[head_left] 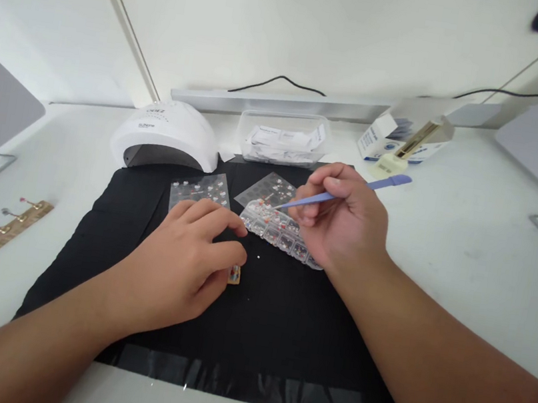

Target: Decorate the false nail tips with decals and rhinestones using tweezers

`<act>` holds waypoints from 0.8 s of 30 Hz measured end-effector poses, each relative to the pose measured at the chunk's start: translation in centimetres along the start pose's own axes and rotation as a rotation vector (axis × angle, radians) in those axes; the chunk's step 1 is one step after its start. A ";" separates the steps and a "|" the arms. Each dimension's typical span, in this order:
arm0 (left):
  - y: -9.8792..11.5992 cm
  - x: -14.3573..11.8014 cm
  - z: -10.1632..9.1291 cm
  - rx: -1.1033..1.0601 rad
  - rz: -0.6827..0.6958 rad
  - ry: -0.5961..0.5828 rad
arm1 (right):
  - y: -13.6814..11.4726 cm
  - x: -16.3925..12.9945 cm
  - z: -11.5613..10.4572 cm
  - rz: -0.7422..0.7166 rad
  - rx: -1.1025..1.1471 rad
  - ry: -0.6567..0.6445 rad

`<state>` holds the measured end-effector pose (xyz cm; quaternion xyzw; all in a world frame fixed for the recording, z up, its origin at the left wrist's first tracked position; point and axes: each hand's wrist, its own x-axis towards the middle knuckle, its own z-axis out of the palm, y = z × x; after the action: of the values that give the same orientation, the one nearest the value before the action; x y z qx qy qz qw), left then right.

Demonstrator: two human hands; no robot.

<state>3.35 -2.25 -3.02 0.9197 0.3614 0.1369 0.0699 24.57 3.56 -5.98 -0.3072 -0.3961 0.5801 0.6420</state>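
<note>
Mat [300,331]: spread on the worktop [453,215].
Lamp [169,127]: placed at the mat's far left corner.
Tub [280,158]: set at the mat's far edge, between lamp and carton [377,137].
Bottle [391,166]: stood before the carton.
Case [286,239]: laid on the mat, just before the right-hand sheet [268,190].
Strip [6,233]: laid left of the mat.

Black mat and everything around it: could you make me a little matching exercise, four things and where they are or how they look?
Things:
1. Tool
2. Lamp
3. Strip
4. Tub

Matches:
A. wooden, left of the black mat
B. holding white packets
C. white and domed
D. purple, in the right hand

Pairs: 1-D, 2-C, 3-A, 4-B
</note>
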 end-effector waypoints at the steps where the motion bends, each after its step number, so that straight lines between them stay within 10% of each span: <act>1: 0.0 0.0 0.0 -0.009 -0.004 0.002 | 0.0 0.0 0.0 0.000 -0.003 -0.003; 15: -0.1 0.0 0.1 -0.008 0.027 -0.040 | 0.0 0.0 0.1 0.011 0.005 0.007; 24: -2.4 -0.3 -1.8 -0.029 -0.088 0.189 | 0.0 0.1 0.0 -0.002 -0.010 0.007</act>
<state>1.05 -0.68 -1.96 0.8848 0.4043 0.2249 0.0548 24.59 3.67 -5.96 -0.3119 -0.3971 0.5767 0.6423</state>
